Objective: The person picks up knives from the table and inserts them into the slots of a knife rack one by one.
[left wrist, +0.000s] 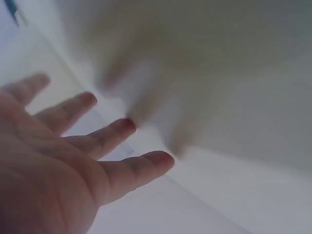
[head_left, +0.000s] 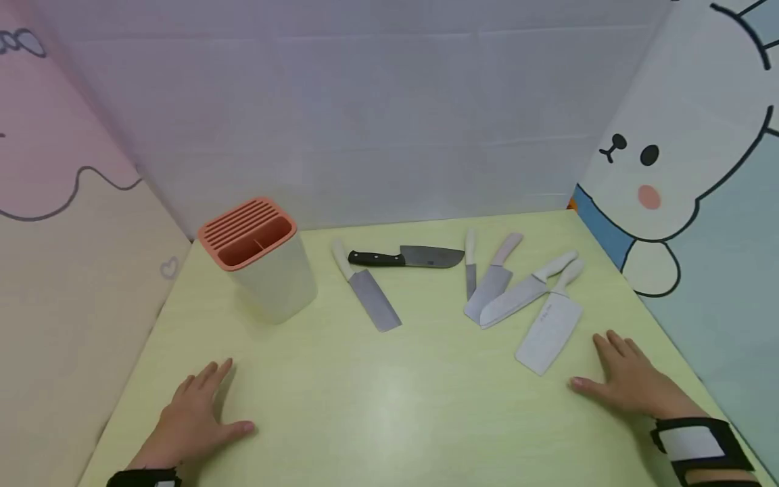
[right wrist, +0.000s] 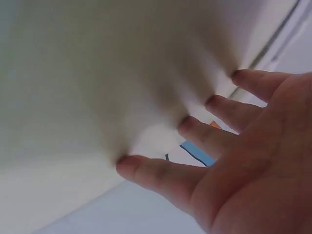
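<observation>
My left hand (head_left: 195, 416) lies flat on the pale green table (head_left: 389, 406) at the front left, fingers straight, holding nothing. My right hand (head_left: 627, 379) lies flat at the front right, just beside the blade of a white-handled cleaver (head_left: 550, 328). Further back lie a black-handled knife (head_left: 406, 258), a white-handled cleaver (head_left: 367, 287), a small paring knife (head_left: 470, 262) and two more white-handled knives (head_left: 494, 281) (head_left: 525, 291). An orange-topped knife block (head_left: 262, 257) stands at the back left. The wrist views show spread fingers (left wrist: 117, 134) (right wrist: 204, 134) above the blurred table.
Panel walls close the table in on three sides: a pink and cream one (head_left: 67, 223) on the left, a grey one (head_left: 365, 115) at the back, a cartoon rabbit panel (head_left: 688, 155) on the right. Each wrist carries a black strap (head_left: 700, 446).
</observation>
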Motion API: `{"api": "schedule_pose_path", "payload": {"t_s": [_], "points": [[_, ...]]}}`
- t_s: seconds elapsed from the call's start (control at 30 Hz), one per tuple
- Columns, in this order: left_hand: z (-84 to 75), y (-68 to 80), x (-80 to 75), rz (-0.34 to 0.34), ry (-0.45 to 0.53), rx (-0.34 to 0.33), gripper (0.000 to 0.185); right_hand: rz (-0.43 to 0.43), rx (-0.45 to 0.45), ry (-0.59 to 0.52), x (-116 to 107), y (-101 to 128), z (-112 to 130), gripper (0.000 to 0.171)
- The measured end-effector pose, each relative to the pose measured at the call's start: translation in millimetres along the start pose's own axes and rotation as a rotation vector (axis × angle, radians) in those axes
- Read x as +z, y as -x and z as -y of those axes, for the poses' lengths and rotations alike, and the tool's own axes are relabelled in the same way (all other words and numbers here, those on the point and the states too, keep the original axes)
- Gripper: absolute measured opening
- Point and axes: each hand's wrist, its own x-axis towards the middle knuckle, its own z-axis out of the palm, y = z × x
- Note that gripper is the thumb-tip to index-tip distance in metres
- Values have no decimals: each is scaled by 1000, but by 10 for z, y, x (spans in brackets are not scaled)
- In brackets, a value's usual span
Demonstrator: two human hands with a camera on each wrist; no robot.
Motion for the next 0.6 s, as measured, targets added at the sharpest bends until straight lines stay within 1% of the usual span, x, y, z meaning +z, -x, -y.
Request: {"api": "schedule_pose_path", "payload": {"t_s": [0.1, 0.17, 0.23, 0.33, 0.43, 0.53, 0.6], "points": [[-4, -146, -194, -60, 143, 6, 137, 14, -5, -36, -154, -54, 7, 110], [-31, -244, -380, -117, 239, 18, 137, 16, 12, -57, -293, -103, 23, 109], [-88, -340, -568, -180, 312, 35, 135, 6, 29, -77, -447, -153, 44, 105], [-181, -487, -804, -293, 391, 77, 133, -74, 9, -100, -656, -244, 77, 93], [-271, -624, -989, -369, 452, 114, 133, -185, -21, -125, -809, -356, 130, 81], [-336, -764, -1129, -407, 501, 137, 134, -260, -34, -141, -920, -470, 184, 75], [-367, -854, -1202, -412, 538, 151, 133, -273, -31, -154, -970, -534, 215, 75]]}}
